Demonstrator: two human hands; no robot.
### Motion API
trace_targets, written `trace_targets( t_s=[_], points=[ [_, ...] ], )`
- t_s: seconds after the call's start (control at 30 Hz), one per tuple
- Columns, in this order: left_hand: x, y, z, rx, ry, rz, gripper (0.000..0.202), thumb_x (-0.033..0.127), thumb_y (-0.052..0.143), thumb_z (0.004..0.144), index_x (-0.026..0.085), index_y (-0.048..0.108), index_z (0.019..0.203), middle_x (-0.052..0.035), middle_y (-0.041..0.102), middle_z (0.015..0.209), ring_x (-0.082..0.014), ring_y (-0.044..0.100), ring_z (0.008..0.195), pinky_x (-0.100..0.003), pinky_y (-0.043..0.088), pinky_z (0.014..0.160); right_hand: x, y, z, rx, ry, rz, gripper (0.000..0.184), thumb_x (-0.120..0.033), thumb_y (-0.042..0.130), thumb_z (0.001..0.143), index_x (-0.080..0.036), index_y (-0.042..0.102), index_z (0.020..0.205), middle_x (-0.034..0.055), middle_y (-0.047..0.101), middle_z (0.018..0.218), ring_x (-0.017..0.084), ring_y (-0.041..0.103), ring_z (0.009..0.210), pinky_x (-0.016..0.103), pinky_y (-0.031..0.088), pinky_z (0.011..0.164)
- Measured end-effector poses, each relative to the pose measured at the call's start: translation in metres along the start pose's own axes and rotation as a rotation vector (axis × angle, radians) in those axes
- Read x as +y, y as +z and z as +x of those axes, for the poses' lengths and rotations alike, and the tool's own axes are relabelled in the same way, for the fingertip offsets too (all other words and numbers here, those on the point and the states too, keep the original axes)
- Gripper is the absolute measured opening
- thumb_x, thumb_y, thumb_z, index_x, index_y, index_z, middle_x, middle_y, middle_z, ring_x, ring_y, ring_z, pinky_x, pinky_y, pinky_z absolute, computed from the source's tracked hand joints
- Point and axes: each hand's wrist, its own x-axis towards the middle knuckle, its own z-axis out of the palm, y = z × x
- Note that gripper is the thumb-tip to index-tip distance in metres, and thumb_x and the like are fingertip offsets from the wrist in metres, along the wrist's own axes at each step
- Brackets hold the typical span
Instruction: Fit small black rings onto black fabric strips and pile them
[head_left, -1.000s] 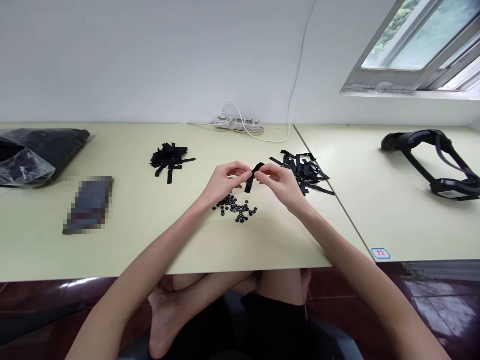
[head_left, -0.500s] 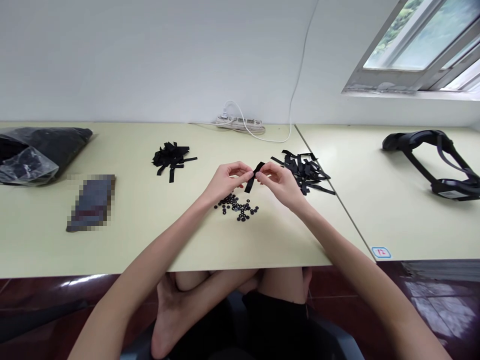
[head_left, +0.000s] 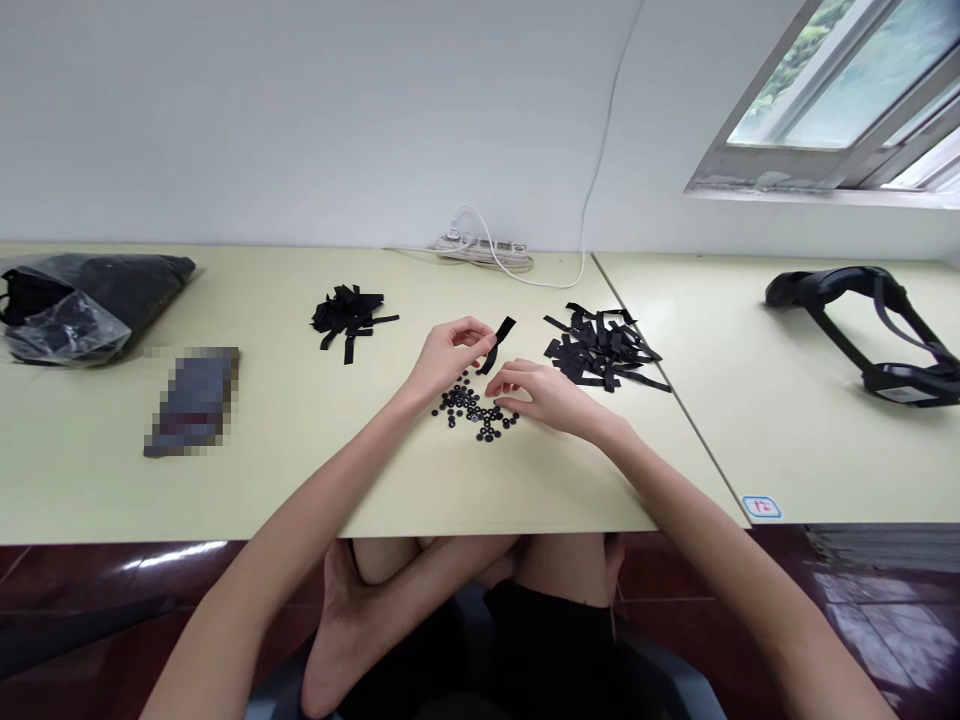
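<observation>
My left hand (head_left: 457,350) pinches a short black fabric strip (head_left: 499,345) between thumb and fingers, holding it above the table. The strip slants up to the right. Small round black pieces with pale centres, like snap buttons (head_left: 489,436), lie loosely scattered below both hands. My right hand (head_left: 536,392) is low over the right side of these pieces, its thumb and fingertips apart. Whether a fingertip touches one of them is hard to see. Close behind the right hand is a loose pile of black strips (head_left: 604,345).
Another pile of black strips (head_left: 346,312) lies left of my hands. Farther left are a blurred dark flat object (head_left: 193,402) and a clear plastic bag (head_left: 112,300) with black contents. A power strip (head_left: 484,248) sits by the wall. A black headset (head_left: 862,330) rests at right.
My right hand has let go of the strip and moved down to the round pieces. The left hand still holds the strip, nearly in place. The view has shifted slightly.
</observation>
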Motion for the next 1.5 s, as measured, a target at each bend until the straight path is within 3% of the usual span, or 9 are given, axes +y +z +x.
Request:
trace_targets(
  t_s=[0.27, 0.43, 0.53, 0.7, 0.8, 1.33, 1.5],
  points=[
    [-0.006, 0.000, 0.000, -0.018, -0.004, 0.028, 0.038, 0.057, 0.085, 0.087, 0.020, 0.077, 0.094, -0.0062, 0.073, 0.093, -0.0179, 0.067, 0.083, -0.030, 0.057, 0.069, -0.003, 0.001, -0.001, -0.074, 0.034, 0.093, 0.017, -0.023, 0.060, 0.109, -0.022, 0.076, 0.116, 0.0109, 0.074, 0.117, 0.027, 0.075, 0.109, 0.042, 0.061, 0.099],
    [-0.005, 0.002, -0.001, -0.026, -0.014, 0.054, 0.036, 0.056, 0.085, 0.088, 0.021, 0.078, 0.095, -0.0062, 0.074, 0.092, -0.0182, 0.067, 0.083, -0.030, 0.058, 0.071, -0.005, 0.001, 0.000, -0.055, 0.020, 0.060, 0.018, -0.026, 0.057, 0.110, -0.022, 0.074, 0.104, 0.0095, 0.075, 0.109, 0.028, 0.074, 0.104, 0.043, 0.060, 0.096],
    [-0.001, 0.002, -0.003, -0.032, 0.004, 0.051, 0.036, 0.055, 0.085, 0.089, 0.021, 0.077, 0.094, -0.0055, 0.074, 0.092, -0.0179, 0.067, 0.084, -0.031, 0.059, 0.075, -0.005, -0.001, 0.000, 0.085, 0.027, 0.084, 0.016, -0.029, 0.060, 0.110, -0.023, 0.072, 0.101, 0.0086, 0.078, 0.107, 0.026, 0.075, 0.096, 0.044, 0.060, 0.091],
    [0.010, 0.005, -0.009, -0.023, 0.042, 0.048, 0.036, 0.055, 0.085, 0.090, 0.020, 0.079, 0.094, -0.0065, 0.075, 0.094, -0.0187, 0.067, 0.088, -0.030, 0.057, 0.075, -0.012, -0.008, 0.002, 0.527, -0.006, 0.262, 0.009, -0.034, 0.072, 0.106, -0.027, 0.076, 0.102, 0.0039, 0.082, 0.100, 0.024, 0.077, 0.091, 0.043, 0.065, 0.089],
    [0.015, 0.007, -0.012, -0.043, 0.046, 0.051, 0.037, 0.057, 0.084, 0.092, 0.020, 0.080, 0.095, -0.0069, 0.076, 0.095, -0.0185, 0.066, 0.087, -0.029, 0.055, 0.074, -0.017, -0.008, 0.003, 0.645, -0.007, 0.274, 0.007, -0.033, 0.075, 0.104, -0.028, 0.078, 0.100, 0.0033, 0.083, 0.099, 0.023, 0.078, 0.090, 0.044, 0.066, 0.092],
    [0.018, 0.007, -0.013, -0.093, 0.038, 0.007, 0.036, 0.057, 0.084, 0.093, 0.021, 0.083, 0.101, -0.0064, 0.075, 0.094, -0.0198, 0.067, 0.090, -0.031, 0.057, 0.078, -0.020, 0.000, 0.004, 0.717, 0.082, 0.355, 0.010, -0.036, 0.077, 0.102, -0.027, 0.077, 0.099, 0.0041, 0.083, 0.101, 0.024, 0.078, 0.093, 0.046, 0.067, 0.096],
    [0.020, 0.008, -0.014, -0.094, 0.019, 0.002, 0.035, 0.056, 0.084, 0.094, 0.022, 0.083, 0.099, -0.0057, 0.075, 0.095, -0.0179, 0.066, 0.085, -0.031, 0.058, 0.079, -0.014, 0.003, 0.007, 0.715, 0.119, 0.489, 0.022, -0.043, 0.082, 0.097, -0.027, 0.071, 0.109, 0.0056, 0.080, 0.106, 0.024, 0.078, 0.098, 0.045, 0.066, 0.098]
  ],
)
